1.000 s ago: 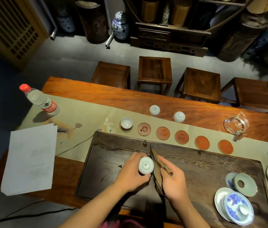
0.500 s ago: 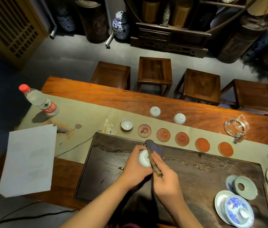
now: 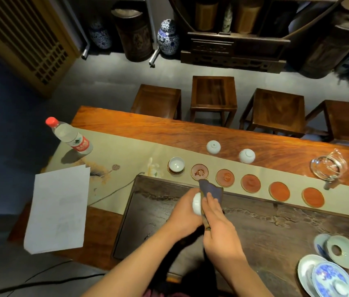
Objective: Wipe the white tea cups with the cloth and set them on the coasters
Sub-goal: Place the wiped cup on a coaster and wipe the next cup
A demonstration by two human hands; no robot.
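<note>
My left hand (image 3: 185,215) grips a small white tea cup (image 3: 197,203) over the dark tea tray (image 3: 276,228). My right hand (image 3: 218,226) holds a dark cloth (image 3: 211,190) pressed against the cup's right side; the cloth's end sticks up past the cup. One white cup (image 3: 176,165) stands upright on the leftmost coaster. A row of several round reddish coasters runs to its right, from a coaster (image 3: 199,172) beside it to a coaster (image 3: 313,197) at the far right, all bare. Two more white cups (image 3: 213,146) (image 3: 247,155) sit upside down on the wooden table behind the row.
A water bottle (image 3: 70,137) lies tilted at the runner's left end, with white paper sheets (image 3: 58,207) near it. A glass pitcher (image 3: 328,167) stands at the right. Blue-and-white lidded bowls and saucers (image 3: 330,275) fill the tray's right corner. Wooden stools (image 3: 213,96) line the table's far side.
Both hands have moved up and away from me with the cup. The cup has turned onto its side and the cloth now wraps over its right side.
</note>
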